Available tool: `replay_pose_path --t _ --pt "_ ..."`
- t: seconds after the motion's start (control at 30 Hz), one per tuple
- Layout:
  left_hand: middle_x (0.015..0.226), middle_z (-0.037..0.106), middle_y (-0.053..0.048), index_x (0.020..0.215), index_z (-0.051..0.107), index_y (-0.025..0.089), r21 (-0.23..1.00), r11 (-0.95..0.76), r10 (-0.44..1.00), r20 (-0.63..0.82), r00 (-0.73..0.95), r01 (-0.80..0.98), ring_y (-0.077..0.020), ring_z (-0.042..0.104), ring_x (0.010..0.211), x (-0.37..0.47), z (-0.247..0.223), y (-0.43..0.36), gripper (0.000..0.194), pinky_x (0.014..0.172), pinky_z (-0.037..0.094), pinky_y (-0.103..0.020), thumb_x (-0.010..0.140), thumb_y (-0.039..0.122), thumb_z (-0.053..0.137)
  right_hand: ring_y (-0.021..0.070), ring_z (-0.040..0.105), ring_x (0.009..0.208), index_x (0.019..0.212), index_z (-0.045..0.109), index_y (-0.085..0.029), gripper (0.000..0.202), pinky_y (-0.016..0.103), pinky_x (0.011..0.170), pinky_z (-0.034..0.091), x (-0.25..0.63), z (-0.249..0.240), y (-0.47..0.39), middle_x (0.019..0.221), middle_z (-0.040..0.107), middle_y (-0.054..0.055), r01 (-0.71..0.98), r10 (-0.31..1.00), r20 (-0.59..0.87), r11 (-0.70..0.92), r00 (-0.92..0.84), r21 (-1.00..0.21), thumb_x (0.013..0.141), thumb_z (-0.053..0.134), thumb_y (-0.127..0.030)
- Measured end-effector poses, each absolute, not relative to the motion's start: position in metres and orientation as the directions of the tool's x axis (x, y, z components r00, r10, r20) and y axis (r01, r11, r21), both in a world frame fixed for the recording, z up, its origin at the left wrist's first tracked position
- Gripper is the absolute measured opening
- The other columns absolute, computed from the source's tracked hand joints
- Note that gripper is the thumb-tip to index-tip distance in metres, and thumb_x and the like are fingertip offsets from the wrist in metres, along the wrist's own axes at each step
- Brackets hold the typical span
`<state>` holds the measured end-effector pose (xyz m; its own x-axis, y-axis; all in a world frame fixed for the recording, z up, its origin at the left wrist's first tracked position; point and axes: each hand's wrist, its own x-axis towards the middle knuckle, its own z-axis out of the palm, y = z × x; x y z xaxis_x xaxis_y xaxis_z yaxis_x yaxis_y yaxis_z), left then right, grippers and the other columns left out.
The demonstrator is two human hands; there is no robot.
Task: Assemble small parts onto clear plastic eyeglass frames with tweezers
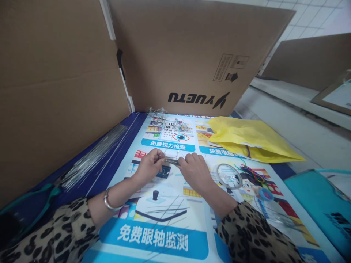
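Near the middle of the printed poster, my left hand [150, 165] is closed in a pinch on thin wire, its fingertips at the tip of a pair of pliers [172, 161]. The pliers' handles go into my closed right hand [195, 171], which grips them from the right. A faint loop of wire [171, 151] shows just above the two hands. Fine detail at the fingertips is too small to make out. Loose straight wires [167, 212] lie on the poster below my hands.
Cardboard panels [153, 54] stand behind and at the left. A bundle of wires [93, 157] lies left, near teal-handled scissors [51, 193]. Tangled wire pieces [179, 126] lie beyond my hands. At right are a yellow bag [246, 137], a ring [229, 176], colored cords [253, 173] and a teal pouch [320, 208].
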<state>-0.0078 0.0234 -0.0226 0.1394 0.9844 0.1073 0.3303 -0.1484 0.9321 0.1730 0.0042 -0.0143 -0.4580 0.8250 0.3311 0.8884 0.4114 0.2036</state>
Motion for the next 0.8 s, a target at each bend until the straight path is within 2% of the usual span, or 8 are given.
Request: replay_pose_path --t 0.47,0.67,0.8 --pt "0.055 0.048 0.007 0.078 0.044 0.019 0.917 -0.192 0.974 0.133 0.186 0.351 -0.0059 0.043 0.043 -0.0089 -0.0225 0.0245 0.006 0.045 0.032 -0.018 0.076 0.024 0.048 0.0189 0.044 0.078 0.083 0.054 -0.02 0.019 0.031 0.065 0.022 0.1745 -0.0186 0.0035 0.078 0.055 0.005 0.898 0.844 0.311 0.425 -0.438 0.112 0.084 0.046 -0.037" --pt "0.057 0.051 0.006 0.08 0.045 0.019 0.899 -0.205 0.967 0.126 0.219 0.387 -0.0063 0.045 0.046 -0.0116 -0.023 0.0269 0.005 0.048 0.033 -0.018 0.076 0.021 0.047 0.0183 0.044 0.078 0.084 0.055 -0.02 0.017 0.03 0.065 0.022 0.176 -0.0191 0.0055 0.079 0.055 0.005 0.89 0.842 0.29 0.442 -0.456 0.115 0.083 0.048 -0.036" --pt "0.053 0.048 0.007 0.08 0.046 0.019 0.897 -0.209 0.961 0.114 0.254 0.389 -0.0067 0.043 0.044 -0.0134 -0.0251 0.0294 0.006 0.047 0.032 -0.018 0.077 0.023 0.047 0.018 0.044 0.078 0.083 0.055 -0.019 0.018 0.03 0.065 0.022 0.1768 -0.0199 0.0061 0.079 0.055 0.005 0.889 0.846 0.272 0.447 -0.458 0.105 0.083 0.048 -0.036"
